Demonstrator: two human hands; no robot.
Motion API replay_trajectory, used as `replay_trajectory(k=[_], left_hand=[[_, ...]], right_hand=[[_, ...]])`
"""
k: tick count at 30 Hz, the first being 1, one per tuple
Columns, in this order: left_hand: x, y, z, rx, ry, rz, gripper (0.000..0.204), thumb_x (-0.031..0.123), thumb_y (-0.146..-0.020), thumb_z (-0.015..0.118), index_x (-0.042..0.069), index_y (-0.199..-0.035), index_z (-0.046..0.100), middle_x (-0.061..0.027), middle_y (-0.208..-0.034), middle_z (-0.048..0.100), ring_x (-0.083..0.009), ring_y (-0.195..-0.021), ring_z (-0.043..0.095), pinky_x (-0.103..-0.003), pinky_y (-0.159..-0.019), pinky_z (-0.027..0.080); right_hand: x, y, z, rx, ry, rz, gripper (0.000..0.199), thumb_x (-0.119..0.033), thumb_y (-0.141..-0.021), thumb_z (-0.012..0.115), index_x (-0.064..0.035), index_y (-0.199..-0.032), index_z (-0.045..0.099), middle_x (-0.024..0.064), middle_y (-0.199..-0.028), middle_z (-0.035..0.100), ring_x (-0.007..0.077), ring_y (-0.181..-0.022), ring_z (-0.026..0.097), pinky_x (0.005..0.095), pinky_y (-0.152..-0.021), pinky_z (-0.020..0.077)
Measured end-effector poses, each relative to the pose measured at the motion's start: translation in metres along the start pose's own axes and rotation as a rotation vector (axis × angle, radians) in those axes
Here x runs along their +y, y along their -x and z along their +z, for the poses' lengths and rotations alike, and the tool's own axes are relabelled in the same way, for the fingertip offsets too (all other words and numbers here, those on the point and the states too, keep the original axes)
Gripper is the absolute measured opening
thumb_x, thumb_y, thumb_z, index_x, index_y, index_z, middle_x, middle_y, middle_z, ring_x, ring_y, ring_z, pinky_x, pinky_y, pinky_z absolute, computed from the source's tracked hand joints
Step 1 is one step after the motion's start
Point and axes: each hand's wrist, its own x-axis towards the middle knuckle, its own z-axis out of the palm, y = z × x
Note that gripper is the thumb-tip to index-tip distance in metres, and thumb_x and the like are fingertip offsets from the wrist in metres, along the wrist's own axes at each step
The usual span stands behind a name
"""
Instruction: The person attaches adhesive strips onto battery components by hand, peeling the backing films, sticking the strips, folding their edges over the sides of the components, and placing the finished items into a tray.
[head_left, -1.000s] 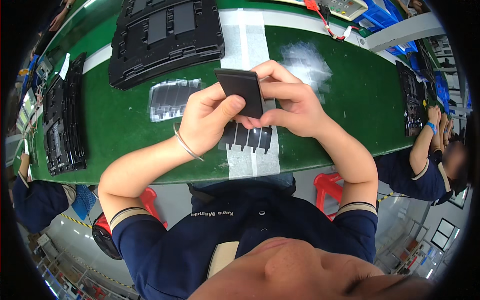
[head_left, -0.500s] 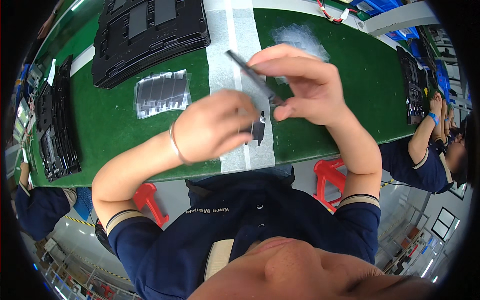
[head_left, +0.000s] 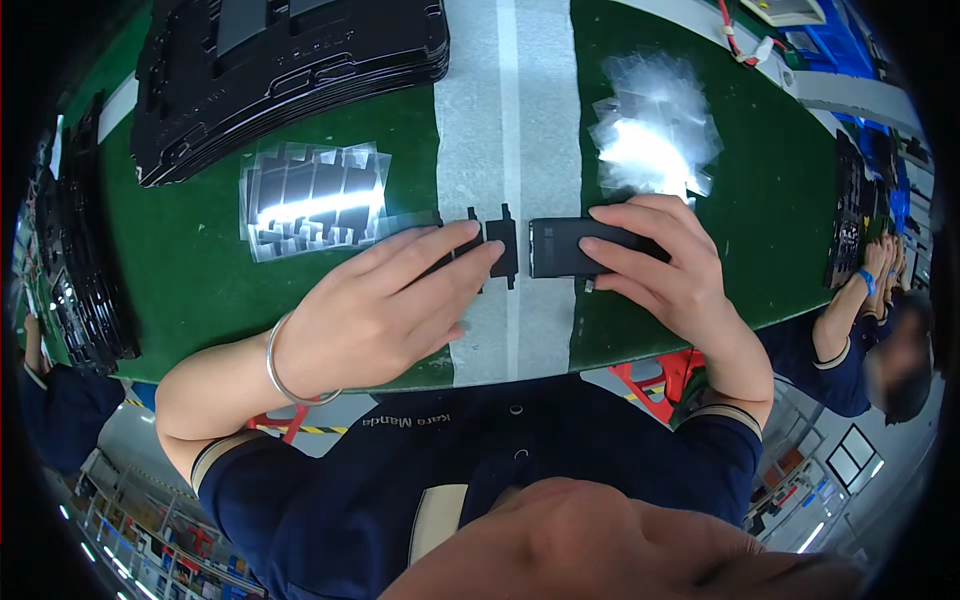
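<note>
Workbench surface: a green mat [head_left: 700,220] crossed by a pale grey strip [head_left: 510,150] running away from the person. At far left stands a tall stack of black moulded plastic trays [head_left: 290,70]; below it lies a fanned pile of clear film sheets with dark panels [head_left: 310,200], and right of the strip a second, glossier heap of clear film pieces [head_left: 655,135].

Left hand [head_left: 380,310]: lies flat, palm down, fingers extended and pressing on a small flat black part with notched tabs [head_left: 503,245], most of which is hidden under the fingers. It is not clenched; the fingertips pin the part to the strip.

Right hand [head_left: 670,275]: fingers curled over a black rectangular block-shaped part [head_left: 565,245], grasping it from above and behind.

Key relation: both parts lie end to end on the grey strip, long axes running left to right and in line. The block's left end sits just beside the tabbed part's right edge, a narrow gap showing between them.
</note>
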Motion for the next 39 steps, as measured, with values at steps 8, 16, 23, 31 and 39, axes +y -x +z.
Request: replay_trajectory(k=[8, 16, 23, 31, 39], left_hand=[[-0.007, 0.002, 0.006, 0.008, 0.006, -0.001, 0.047, 0.013, -0.053, 0.068, -0.007, -0.095, 0.06, -0.0145, -0.115, 0.054, -0.0308, -0.11, 0.049, -0.039, -0.084, 0.048], [-0.008, 0.001, 0.006, 0.019, -0.021, 0.01, 0.03, 0.007, -0.063, 0.066, -0.005, -0.09, 0.063, -0.0126, -0.111, 0.057, -0.0299, -0.107, 0.051, -0.036, -0.078, 0.05], [-0.008, 0.002, 0.011, 0.049, -0.034, -0.006, 0.022, 0.006, -0.068, 0.065, -0.005, -0.087, 0.063, -0.0115, -0.11, 0.058, -0.0293, -0.104, 0.052, -0.034, -0.075, 0.051], [-0.008, 0.002, 0.01, 0.042, -0.045, 0.001, 0.02, 0.006, -0.068, 0.063, -0.003, -0.087, 0.064, -0.0103, -0.109, 0.058, -0.0282, -0.105, 0.051, -0.032, -0.074, 0.051], [-0.007, 0.002, 0.011, 0.05, -0.043, -0.003, 0.02, 0.005, -0.068, 0.063, -0.003, -0.086, 0.064, -0.0098, -0.108, 0.058, -0.0279, -0.105, 0.051, -0.031, -0.073, 0.051]], right_hand=[[0.002, -0.005, 0.0, -0.058, 0.013, 0.005, 0.04, -0.013, -0.055, 0.073, -0.0052, -0.094, 0.067, 0.0113, -0.103, 0.058, 0.0259, -0.087, 0.053, 0.032, -0.071, 0.048], [0.0, -0.008, 0.004, -0.071, -0.027, -0.008, 0.038, -0.013, -0.056, 0.072, -0.0037, -0.093, 0.068, 0.0109, -0.102, 0.059, 0.024, -0.087, 0.052, 0.0309, -0.07, 0.048], [0.0, -0.011, 0.006, -0.071, -0.033, -0.011, 0.038, -0.014, -0.056, 0.073, -0.0033, -0.092, 0.068, 0.0111, -0.102, 0.06, 0.0237, -0.087, 0.052, 0.0305, -0.07, 0.0481], [0.0, -0.013, 0.005, -0.077, -0.04, -0.004, 0.037, -0.014, -0.056, 0.072, -0.0028, -0.091, 0.068, 0.0114, -0.101, 0.06, 0.0238, -0.086, 0.052, 0.0304, -0.069, 0.0482], [0.0, -0.012, 0.006, -0.07, -0.041, -0.008, 0.038, -0.015, -0.056, 0.072, -0.003, -0.092, 0.068, 0.0115, -0.101, 0.06, 0.0239, -0.086, 0.053, 0.0306, -0.069, 0.0481]])
